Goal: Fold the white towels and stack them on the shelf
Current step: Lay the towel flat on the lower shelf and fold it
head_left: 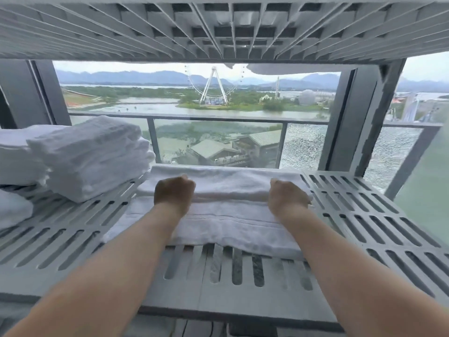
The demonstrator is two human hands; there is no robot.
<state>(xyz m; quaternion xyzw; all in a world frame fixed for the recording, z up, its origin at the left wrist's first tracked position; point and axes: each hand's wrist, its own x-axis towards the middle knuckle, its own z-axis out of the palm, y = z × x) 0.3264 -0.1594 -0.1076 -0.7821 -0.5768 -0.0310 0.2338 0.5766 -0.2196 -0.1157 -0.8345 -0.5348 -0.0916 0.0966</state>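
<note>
Behind everything is a big window (218,142). Through it you can see water, green land, hills far away and a big wheel (213,83). A railing (218,119) with glass under it runs across outside.

In front of the window is a grey shelf (364,227) with lots of long slots in it. Another grey shelf, the top shelf (145,32), sits right above it like a roof. A bit of white cloth (279,68) hangs over its far edge on the right.

On the left side of the grey shelf sits a pile of folded towels (90,156). They are white and stacked one on another. The pile is a little tilted. Behind it, at the left edge, is a second white pile (14,156). Lower down on the left, one more white bundle (12,207) shows only in part.

In the middle of the shelf lies a white towel (218,215). It is spread out wide from left to right. Its far part is folded over into a thick roll, and its near part lies flat, close to the front of the shelf. It is just beside the pile, but I cannot tell if they touch.

Two bare arms reach in from the bottom. The left hand (173,190) is on the left part of the thick fold. Its fingers are curled up tight and grip the towel. The right hand (288,194) is on the right end of the fold. Its fingers are curled too and hold the towel there. The hands are well apart.
</note>
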